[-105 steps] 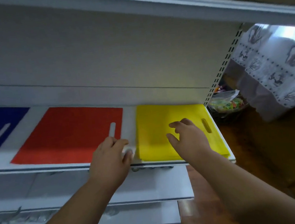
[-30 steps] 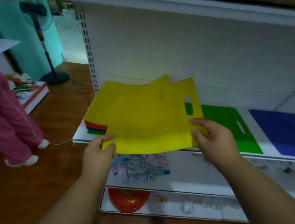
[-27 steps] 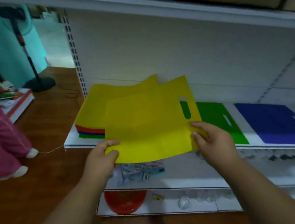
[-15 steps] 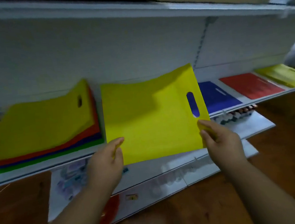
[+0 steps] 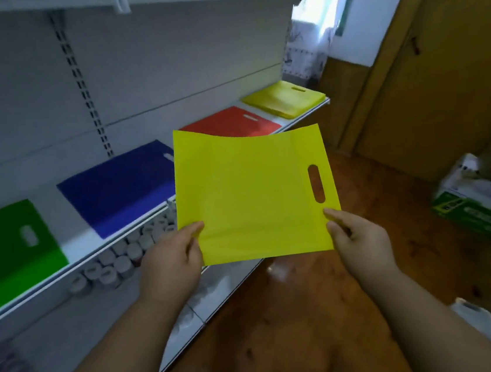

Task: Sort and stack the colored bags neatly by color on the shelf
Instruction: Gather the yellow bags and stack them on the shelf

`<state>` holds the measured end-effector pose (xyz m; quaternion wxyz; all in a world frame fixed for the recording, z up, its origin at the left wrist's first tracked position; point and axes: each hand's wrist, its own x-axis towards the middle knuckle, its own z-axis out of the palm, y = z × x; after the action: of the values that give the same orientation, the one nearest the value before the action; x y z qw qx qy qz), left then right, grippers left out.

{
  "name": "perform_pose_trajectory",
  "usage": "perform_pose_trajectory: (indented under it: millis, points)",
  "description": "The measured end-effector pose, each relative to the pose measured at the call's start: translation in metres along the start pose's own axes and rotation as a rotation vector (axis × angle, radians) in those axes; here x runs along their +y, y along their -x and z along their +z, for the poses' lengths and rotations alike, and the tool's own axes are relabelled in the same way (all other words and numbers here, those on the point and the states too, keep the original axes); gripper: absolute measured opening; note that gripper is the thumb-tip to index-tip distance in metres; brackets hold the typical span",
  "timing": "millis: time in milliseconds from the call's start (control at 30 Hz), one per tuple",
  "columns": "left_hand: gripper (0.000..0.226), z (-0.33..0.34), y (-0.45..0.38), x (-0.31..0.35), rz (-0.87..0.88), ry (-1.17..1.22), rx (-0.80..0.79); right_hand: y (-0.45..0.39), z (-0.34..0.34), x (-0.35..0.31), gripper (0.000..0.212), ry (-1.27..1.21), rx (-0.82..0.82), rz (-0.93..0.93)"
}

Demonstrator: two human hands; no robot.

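Observation:
I hold a flat yellow bag [image 5: 251,194] with a slot handle in front of me, away from the shelf. My left hand [image 5: 171,258] pinches its lower left corner and my right hand [image 5: 355,236] pinches its lower right corner. On the white shelf [image 5: 77,251] lie sorted bags in a row: a green bag [image 5: 7,252] at the left, then a blue bag [image 5: 119,189], a red bag [image 5: 231,123] and a yellow stack [image 5: 284,98] at the far right end.
A lower shelf holds several small white-capped jars [image 5: 118,258]. The floor is brown wood [image 5: 284,319]. A wooden door [image 5: 437,57] stands at the right, and a green and white cardboard box [image 5: 481,201] sits on the floor near it.
I have turned right along the shelf with the yellow bag in both hands. The mixed pile at the left end has left the view; the sorted yellow stack is now ahead.

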<state>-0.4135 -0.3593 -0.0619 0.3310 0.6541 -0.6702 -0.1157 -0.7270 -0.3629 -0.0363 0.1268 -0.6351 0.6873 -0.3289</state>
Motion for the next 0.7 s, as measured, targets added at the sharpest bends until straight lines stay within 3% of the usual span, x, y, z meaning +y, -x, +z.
perform_pose_trajectory:
  millis: [333,600,700]
  points:
    - [0.037,0.104,-0.158,0.031,0.07,0.029,-0.084,-0.154,0.012,0.072,0.032,0.006,0.033,0.068]
    - [0.045,0.196,-0.298,0.109,0.184,0.027,-0.146,-0.278,-0.019,0.155,0.033,0.182,0.153,0.121]
    - [0.047,0.236,-0.33,0.127,0.132,0.036,-0.169,-0.319,-0.012,0.195,0.033,0.231,0.169,0.081]
